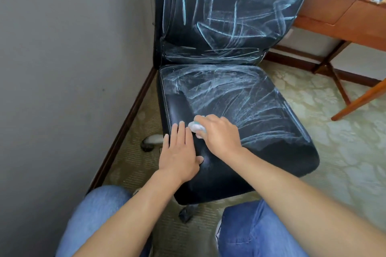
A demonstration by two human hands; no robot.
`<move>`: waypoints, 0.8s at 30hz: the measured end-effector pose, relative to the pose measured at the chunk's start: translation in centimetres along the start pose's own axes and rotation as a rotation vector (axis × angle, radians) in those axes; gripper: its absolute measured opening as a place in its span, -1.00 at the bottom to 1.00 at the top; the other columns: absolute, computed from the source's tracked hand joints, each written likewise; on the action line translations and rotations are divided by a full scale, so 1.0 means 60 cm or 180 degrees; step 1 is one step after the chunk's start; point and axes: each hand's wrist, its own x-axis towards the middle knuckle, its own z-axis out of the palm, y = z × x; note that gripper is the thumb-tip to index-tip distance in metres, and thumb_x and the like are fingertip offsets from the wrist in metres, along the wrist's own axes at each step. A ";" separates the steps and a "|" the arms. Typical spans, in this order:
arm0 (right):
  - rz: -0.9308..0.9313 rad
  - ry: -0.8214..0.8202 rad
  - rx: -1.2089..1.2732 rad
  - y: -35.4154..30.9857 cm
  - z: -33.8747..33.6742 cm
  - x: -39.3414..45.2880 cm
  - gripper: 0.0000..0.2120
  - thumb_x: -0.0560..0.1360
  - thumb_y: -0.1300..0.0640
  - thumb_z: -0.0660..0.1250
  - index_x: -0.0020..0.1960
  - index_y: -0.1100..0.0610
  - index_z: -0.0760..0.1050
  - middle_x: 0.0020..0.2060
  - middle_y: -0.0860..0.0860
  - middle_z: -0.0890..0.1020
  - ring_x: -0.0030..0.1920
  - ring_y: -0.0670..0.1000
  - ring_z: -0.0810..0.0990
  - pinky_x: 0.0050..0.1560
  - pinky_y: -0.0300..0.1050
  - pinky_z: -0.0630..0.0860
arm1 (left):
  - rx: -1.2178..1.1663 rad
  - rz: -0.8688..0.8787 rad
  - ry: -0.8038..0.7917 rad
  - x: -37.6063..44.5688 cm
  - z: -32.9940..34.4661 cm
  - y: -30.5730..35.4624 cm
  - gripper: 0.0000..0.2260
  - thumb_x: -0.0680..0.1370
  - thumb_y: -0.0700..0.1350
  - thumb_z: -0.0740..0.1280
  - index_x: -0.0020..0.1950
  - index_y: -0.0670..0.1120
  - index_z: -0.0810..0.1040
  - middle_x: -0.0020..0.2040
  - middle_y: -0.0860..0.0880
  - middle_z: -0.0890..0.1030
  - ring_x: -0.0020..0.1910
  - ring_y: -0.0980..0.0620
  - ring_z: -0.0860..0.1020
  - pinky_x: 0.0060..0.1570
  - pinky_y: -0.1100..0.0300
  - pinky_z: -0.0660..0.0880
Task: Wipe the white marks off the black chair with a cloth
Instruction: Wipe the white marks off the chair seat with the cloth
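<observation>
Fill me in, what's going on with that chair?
A person is wiping white marks off a black chair. The right hand grips a balled cloth on the seat's front left part, which is already clean. The left hand rests flat beside it. The rest of the seat and the backrest are still covered in streaks.

No readable text, label, brand, number or sign shows on anything in view.

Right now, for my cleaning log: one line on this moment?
right hand rubs cloth | left hand flat on seat | near-left corner clean | backrest marked
</observation>
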 end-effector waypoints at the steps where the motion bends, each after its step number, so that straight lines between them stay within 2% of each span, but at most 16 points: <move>1: 0.0003 0.0028 0.0032 0.003 0.002 0.014 -0.79 0.61 0.06 0.33 0.23 -0.09 0.46 0.08 -0.05 0.59 0.01 0.17 0.54 -0.26 -0.03 0.41 | -0.0068 -0.0001 -0.0062 0.007 -0.003 0.003 -0.13 0.68 0.16 0.25 0.69 -0.15 -0.28 0.68 -0.16 -0.36 0.65 -0.17 -0.36 0.65 -0.16 -0.20; 4: -0.0058 -0.0020 -0.0080 0.005 0.004 0.069 -0.72 0.62 0.06 0.31 0.32 -0.07 0.46 0.15 -0.02 0.58 0.09 0.20 0.51 -0.23 -0.02 0.36 | 0.0100 0.0149 -0.0169 0.027 -0.015 0.013 -0.12 0.64 0.03 0.27 0.68 -0.15 -0.31 0.66 -0.16 -0.39 0.63 -0.18 -0.41 0.62 -0.18 -0.29; 6: -0.0104 -0.0079 -0.0200 0.001 0.005 0.111 -0.71 0.62 0.08 0.30 0.33 -0.04 0.45 0.18 0.01 0.57 0.12 0.23 0.51 -0.21 -0.01 0.35 | 0.0156 0.0286 -0.0219 0.037 -0.026 0.016 -0.10 0.57 0.00 0.26 0.68 -0.19 -0.29 0.67 -0.16 -0.37 0.64 -0.15 -0.40 0.62 -0.18 -0.29; 10: 0.0025 -0.0176 -0.0223 0.002 0.000 0.199 -0.83 0.58 0.20 0.25 0.15 0.04 0.46 0.08 0.05 0.56 0.10 0.26 0.52 -0.19 0.01 0.34 | 0.0245 0.0313 -0.0035 0.045 -0.025 0.016 -0.14 0.61 0.16 0.19 0.69 -0.21 -0.20 0.69 -0.21 -0.28 0.66 -0.19 -0.34 0.62 -0.22 -0.26; 13: 0.0040 -0.0243 -0.0240 0.009 -0.001 0.227 -0.87 0.60 0.17 0.27 0.14 0.03 0.45 0.01 0.04 0.55 0.05 0.25 0.54 -0.20 0.02 0.32 | 0.0412 0.0361 0.0117 0.054 -0.015 0.006 -0.10 0.62 0.36 0.10 0.70 -0.18 -0.19 0.68 -0.23 -0.28 0.65 -0.23 -0.35 0.61 -0.28 -0.25; 16: 0.0006 -0.0240 -0.0244 0.018 -0.008 0.198 -0.89 0.62 0.10 0.29 0.14 -0.01 0.44 -0.07 0.01 0.52 0.00 0.23 0.57 -0.21 0.01 0.31 | 0.0376 0.0416 0.0103 0.063 -0.019 -0.010 -0.05 0.59 0.43 0.12 0.71 -0.15 -0.18 0.69 -0.19 -0.28 0.65 -0.20 -0.35 0.61 -0.27 -0.25; 20: -0.0067 -0.0222 -0.0345 0.040 -0.025 0.082 -0.76 0.51 0.23 0.32 0.08 -0.06 0.43 -0.18 -0.08 0.43 -0.15 0.16 0.51 -0.30 -0.02 0.35 | 0.0111 0.0346 0.0166 0.066 -0.021 -0.020 0.00 0.57 0.44 0.20 0.70 -0.14 -0.20 0.70 -0.11 -0.29 0.65 -0.13 -0.37 0.61 -0.27 -0.25; 24: -0.0198 -0.0197 -0.0278 0.054 -0.034 -0.042 -0.80 0.52 0.09 0.41 0.03 -0.15 0.45 -0.20 -0.12 0.50 -0.25 0.08 0.48 -0.38 -0.08 0.43 | 0.0036 0.0333 0.0097 0.065 -0.016 -0.024 0.03 0.57 0.46 0.17 0.68 -0.14 -0.30 0.68 -0.08 -0.37 0.62 -0.09 -0.44 0.60 -0.24 -0.31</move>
